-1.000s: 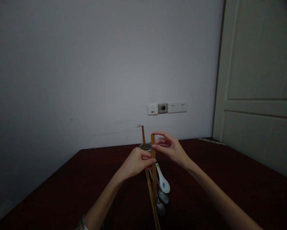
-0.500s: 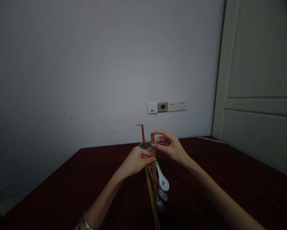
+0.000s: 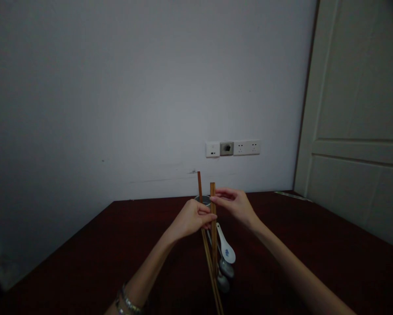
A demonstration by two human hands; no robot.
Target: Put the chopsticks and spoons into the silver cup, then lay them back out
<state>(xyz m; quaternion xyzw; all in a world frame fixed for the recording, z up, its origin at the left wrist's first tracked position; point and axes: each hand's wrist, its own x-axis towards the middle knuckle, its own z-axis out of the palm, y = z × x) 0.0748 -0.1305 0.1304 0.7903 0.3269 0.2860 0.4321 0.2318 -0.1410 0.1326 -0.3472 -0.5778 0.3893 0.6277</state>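
Note:
Between both hands a pair of wooden chopsticks (image 3: 213,238) stands nearly upright, side by side. My left hand (image 3: 195,215) pinches them around the middle, and my right hand (image 3: 229,202) grips them near the top. Behind the hands is a round metal-rimmed cup (image 3: 205,199), partly hidden, with a single chopstick (image 3: 199,186) sticking up from it. Below, more chopsticks (image 3: 211,269) lie on the table. Just right of the held pair rest a white ceramic spoon (image 3: 227,249) with a blue mark and two metal spoons (image 3: 227,268), their handles partly covered.
The dark red table (image 3: 144,245) meets a plain wall at the back. Wall sockets and a switch (image 3: 232,148) sit above its edge. A pale panelled door (image 3: 357,131) stands at the right, and a thin flat strip (image 3: 293,196) lies at the far right edge.
The view has shifted a little, moving everything slightly right. My right index finger has come down from the chopsticks' top ends to their side. Both hands still hold the pair.

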